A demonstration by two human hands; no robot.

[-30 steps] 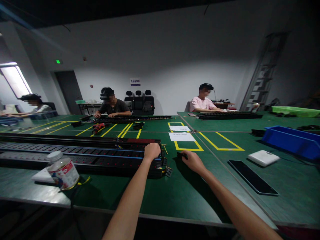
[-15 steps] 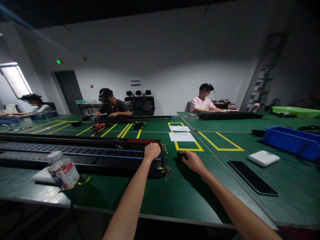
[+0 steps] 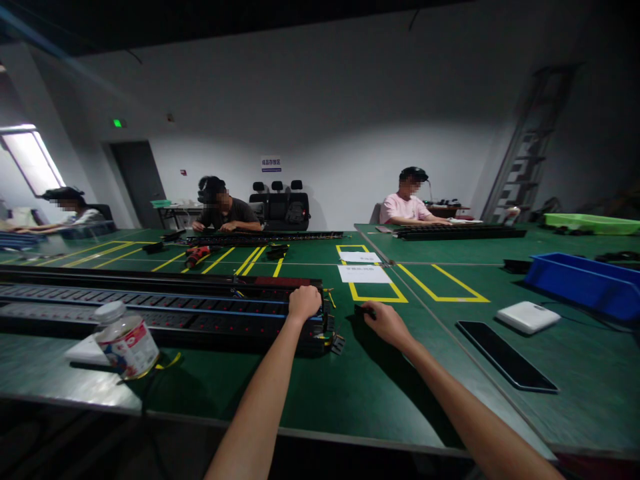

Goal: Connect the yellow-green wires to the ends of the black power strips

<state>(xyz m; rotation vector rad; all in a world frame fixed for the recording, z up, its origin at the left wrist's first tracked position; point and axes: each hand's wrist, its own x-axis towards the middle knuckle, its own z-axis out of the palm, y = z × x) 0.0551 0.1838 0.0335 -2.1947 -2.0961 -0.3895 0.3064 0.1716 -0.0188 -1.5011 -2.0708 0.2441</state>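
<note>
A long black strip assembly (image 3: 200, 327), with rows of dark slots, red dots and blue lengthwise strips, lies across the left of the table. My left hand (image 3: 304, 305) is closed over its right end, and its fingertips are hidden. Small loose wires and a grey metal bracket (image 3: 338, 345) stick out at that end. To the right of the assembly, apart from it, my right hand (image 3: 389, 324) pinches a small black piece (image 3: 364, 311) just above the green table.
A plastic jar (image 3: 127, 343) stands at the front left. To the right are a tablet (image 3: 505, 357), a white box (image 3: 528, 317) and a blue bin (image 3: 583, 287). Paper sheets (image 3: 364, 274) and a red power drill (image 3: 196, 257) lie farther back. Several co-workers sit behind.
</note>
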